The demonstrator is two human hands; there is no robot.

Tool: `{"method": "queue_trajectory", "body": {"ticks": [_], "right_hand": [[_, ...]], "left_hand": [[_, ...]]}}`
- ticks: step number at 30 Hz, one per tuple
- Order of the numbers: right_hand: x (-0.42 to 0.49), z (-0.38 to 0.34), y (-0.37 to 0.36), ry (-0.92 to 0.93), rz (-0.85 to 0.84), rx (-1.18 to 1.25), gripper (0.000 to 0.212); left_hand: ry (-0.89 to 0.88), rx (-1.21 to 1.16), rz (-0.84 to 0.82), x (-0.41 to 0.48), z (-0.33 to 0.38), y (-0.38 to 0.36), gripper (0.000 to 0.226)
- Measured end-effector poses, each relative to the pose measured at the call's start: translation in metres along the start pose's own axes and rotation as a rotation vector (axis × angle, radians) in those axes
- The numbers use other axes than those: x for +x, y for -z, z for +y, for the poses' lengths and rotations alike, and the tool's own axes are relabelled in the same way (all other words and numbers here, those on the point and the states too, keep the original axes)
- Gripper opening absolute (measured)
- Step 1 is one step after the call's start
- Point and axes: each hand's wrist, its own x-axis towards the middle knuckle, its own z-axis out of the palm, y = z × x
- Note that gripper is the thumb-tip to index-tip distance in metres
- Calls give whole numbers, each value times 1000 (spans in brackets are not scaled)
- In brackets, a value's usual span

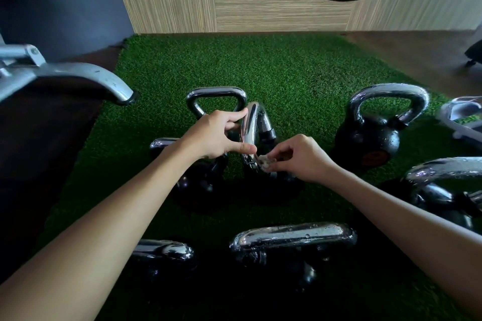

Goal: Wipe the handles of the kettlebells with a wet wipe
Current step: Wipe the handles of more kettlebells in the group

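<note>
A green turf mat (273, 68) carries several black kettlebells (375, 138) with chrome handles. At the right edge sits a pale tray (448, 110); its contents cannot be made out. The left hand (219, 135) grips the middle kettlebell handle (251, 122). Just beside it, the right hand (300, 157) pinches a crumpled wet wipe (263, 163) against that handle's lower end.

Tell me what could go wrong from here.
The left hand pinches the centre handle right beside the rear handle; fingers could get nipped if it shifts. The wet wipe in the right hand is a small wad, so it may miss patches. The near handle is beaded with droplets, likely slippery.
</note>
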Motion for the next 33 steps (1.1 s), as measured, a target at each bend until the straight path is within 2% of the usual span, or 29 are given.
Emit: {"method": "queue_trajectory", "body": {"ticks": [3, 7, 9, 12, 15, 18, 22, 23, 27, 30, 33], "right_hand": [[15, 0, 4, 52, -25, -91, 24], [31, 0, 1, 83, -213, -237, 24], [32, 0, 0, 44, -247, -135, 23], [28, -8, -2, -8, -282, 198, 20], [35, -14, -7, -53, -160, 410, 20], [45, -14, -10, -93, -41, 444, 21], [34, -15, -10, -74, -198, 400, 19], [33, -16, -9, -83, -194, 393, 18], [48, -20, -10, -149, 70, 435, 33], [58, -22, -14, -207, 242, 461, 23], [51, -21, -19, -237, 240, 469, 16]], "left_hand": [[11, 2, 10, -5, -1, 1, 111], [5, 15, 22, -10, 1, 1, 109], [2, 24, 26, -11, 0, 2, 109], [8, 64, 21, -13, 1, 2, 112], [8, 76, 23, -17, 1, 2, 111], [9, 75, 27, -18, 0, 2, 112], [7, 76, 28, -19, -1, 3, 113], [2, 75, 29, -19, -2, 2, 113], [-5, 101, 36, -17, -1, 2, 114], [-9, 121, 43, -16, 2, 2, 113], [-9, 163, 55, -15, 3, 2, 113]]}}
